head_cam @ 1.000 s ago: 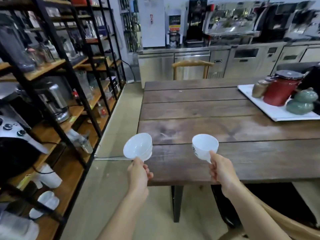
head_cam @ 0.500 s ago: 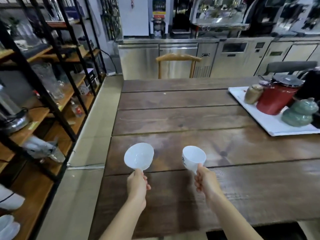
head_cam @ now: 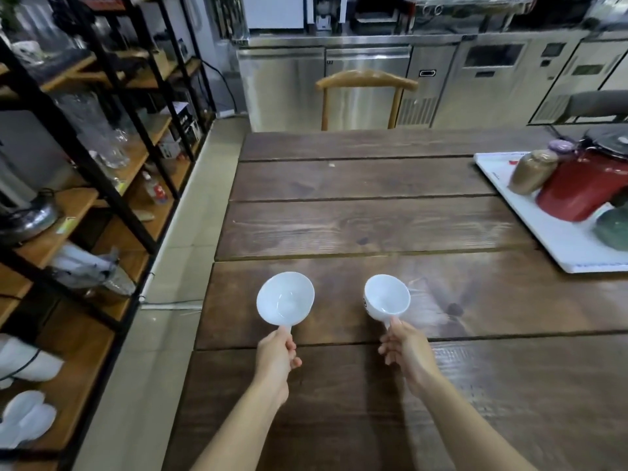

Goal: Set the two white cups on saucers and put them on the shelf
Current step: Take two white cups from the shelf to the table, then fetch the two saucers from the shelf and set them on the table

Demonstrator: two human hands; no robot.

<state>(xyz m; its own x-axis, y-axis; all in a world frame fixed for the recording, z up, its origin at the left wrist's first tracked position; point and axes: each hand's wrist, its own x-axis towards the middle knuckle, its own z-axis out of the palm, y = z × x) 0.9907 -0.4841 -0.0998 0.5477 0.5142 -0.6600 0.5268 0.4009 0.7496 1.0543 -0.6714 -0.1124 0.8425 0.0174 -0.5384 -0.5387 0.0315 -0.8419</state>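
Observation:
I hold two white cups over the near left part of the dark wooden table (head_cam: 373, 229). My left hand (head_cam: 277, 356) pinches the handle of the left white cup (head_cam: 284, 302), whose mouth tilts toward me. My right hand (head_cam: 406, 351) grips the handle of the right white cup (head_cam: 386, 297), which has a small dark mark on its side. Both cups are empty. The black-framed wooden shelf (head_cam: 78, 212) stands to my left. White dishes (head_cam: 25, 419) lie on its lowest board; whether they are saucers I cannot tell.
A white tray (head_cam: 557, 239) at the table's right edge carries a red pot (head_cam: 584, 188), a brown jar (head_cam: 531, 171) and a green pot (head_cam: 615, 226). A wooden chair (head_cam: 365, 86) stands at the far side before steel counters. A tiled aisle separates table and shelf.
The view has moved forward over the table, so both cups now hang above the tabletop rather than at its near edge. Both hands keep their hold on the handles.

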